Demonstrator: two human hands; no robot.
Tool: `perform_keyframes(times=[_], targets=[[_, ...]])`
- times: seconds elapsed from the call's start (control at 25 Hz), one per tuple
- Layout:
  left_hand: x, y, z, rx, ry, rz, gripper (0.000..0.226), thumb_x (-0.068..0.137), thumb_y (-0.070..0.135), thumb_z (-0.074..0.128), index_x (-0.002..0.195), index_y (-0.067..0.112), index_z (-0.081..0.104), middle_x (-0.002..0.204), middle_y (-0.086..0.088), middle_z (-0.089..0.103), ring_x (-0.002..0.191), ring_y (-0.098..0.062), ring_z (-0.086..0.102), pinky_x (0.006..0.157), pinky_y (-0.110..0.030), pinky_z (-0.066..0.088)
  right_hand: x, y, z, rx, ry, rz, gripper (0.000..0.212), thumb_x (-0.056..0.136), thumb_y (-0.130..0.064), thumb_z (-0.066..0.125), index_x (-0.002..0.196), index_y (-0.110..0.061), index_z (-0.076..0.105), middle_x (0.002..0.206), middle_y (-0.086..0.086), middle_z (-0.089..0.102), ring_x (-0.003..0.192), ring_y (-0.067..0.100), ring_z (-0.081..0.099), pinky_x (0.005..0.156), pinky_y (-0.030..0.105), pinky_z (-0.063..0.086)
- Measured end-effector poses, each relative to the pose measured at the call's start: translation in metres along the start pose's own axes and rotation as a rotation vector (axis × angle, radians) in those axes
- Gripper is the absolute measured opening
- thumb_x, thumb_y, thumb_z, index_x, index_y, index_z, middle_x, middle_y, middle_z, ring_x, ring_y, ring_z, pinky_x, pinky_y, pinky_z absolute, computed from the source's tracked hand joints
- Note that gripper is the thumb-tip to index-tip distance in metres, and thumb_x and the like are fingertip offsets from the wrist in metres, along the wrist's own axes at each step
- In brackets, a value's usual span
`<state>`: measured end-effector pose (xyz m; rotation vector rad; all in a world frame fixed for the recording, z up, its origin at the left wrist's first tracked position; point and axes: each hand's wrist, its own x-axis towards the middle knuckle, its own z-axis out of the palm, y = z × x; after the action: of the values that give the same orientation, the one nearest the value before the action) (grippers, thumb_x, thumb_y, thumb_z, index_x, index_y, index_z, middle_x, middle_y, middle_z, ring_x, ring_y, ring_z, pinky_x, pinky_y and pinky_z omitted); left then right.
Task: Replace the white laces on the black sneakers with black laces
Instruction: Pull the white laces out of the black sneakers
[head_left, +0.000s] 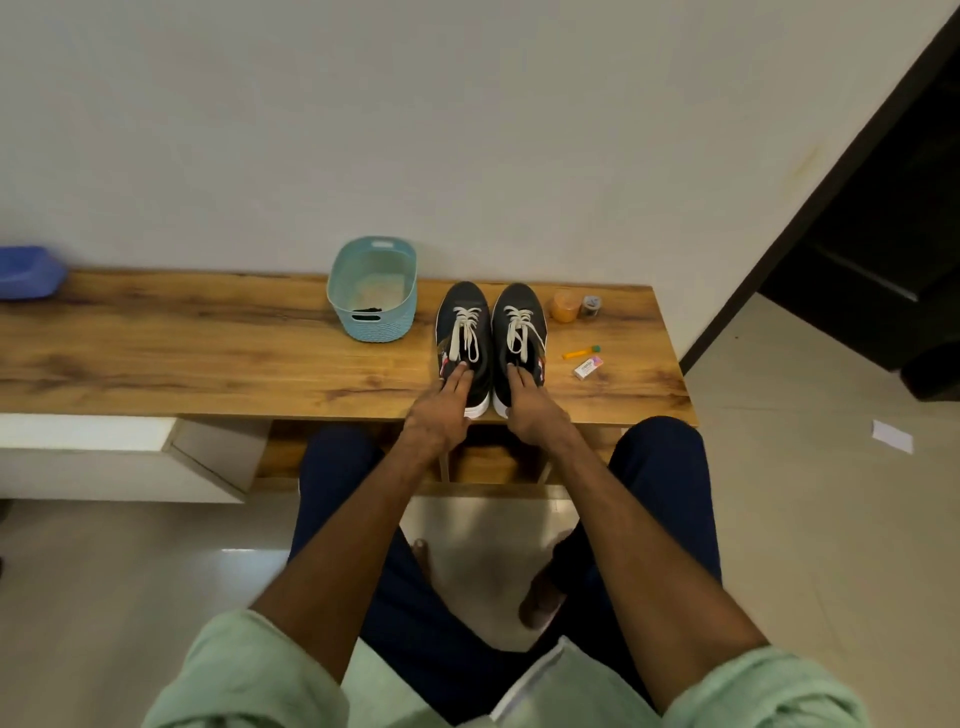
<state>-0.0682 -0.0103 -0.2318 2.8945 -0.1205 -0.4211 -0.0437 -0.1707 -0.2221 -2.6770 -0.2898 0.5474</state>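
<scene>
Two black sneakers stand side by side on the wooden table (208, 353), toes toward the wall: the left sneaker (464, 322) and the right sneaker (519, 322). Both carry white laces (465, 332), tied loosely. My left hand (441, 410) rests on the heel opening of the left sneaker, fingers extended flat. My right hand (530, 405) lies the same way on the heel of the right sneaker. A teal basket (372, 288) to the left of the shoes holds something dark, possibly black laces (368, 310).
An orange jar (564, 305) and a small dark jar (590, 306) stand right of the shoes. An orange pen-like item (581, 353) and a small white box (588, 368) lie nearer the front edge. A blue tub (28, 273) sits far left.
</scene>
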Motion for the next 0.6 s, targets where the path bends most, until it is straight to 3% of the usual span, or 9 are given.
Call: perform_keyframes(times=[0.12,0.32,0.6], targets=[[0.002,-0.001,-0.003,0.008,-0.040,0.014,0.086,0.095,0.020,0.058,0.158,0.017,0.000,0.166,0.002,-0.005,0.152,-0.025,0.008,0.121,-0.044,0.023,-0.001,0.002,0.000,-0.012,-0.034,0.002,0.083,0.096,-0.005,0.050,0.159,-0.013,-0.003,0.167,0.004,-0.003,0.147,0.031,0.025,0.119,0.044,0.029],[0.003,-0.001,-0.002,-0.046,-0.066,0.029,0.094,0.091,0.015,0.064,0.158,0.016,-0.002,0.166,0.002,-0.009,0.153,-0.022,0.003,0.124,-0.039,0.016,0.002,0.012,0.005,-0.003,-0.025,-0.036,0.090,0.091,-0.001,0.054,0.159,-0.017,-0.003,0.167,-0.001,-0.004,0.143,0.030,0.032,0.114,0.045,0.036],[-0.004,0.009,-0.017,-0.014,-0.143,-0.011,0.095,0.092,0.020,0.063,0.158,0.019,-0.004,0.166,0.005,-0.010,0.152,-0.021,0.008,0.121,-0.043,0.024,-0.007,0.025,0.005,0.051,0.006,-0.123,0.099,0.083,0.007,0.057,0.160,-0.018,0.001,0.167,-0.003,-0.002,0.141,0.027,0.036,0.110,0.042,0.042]])
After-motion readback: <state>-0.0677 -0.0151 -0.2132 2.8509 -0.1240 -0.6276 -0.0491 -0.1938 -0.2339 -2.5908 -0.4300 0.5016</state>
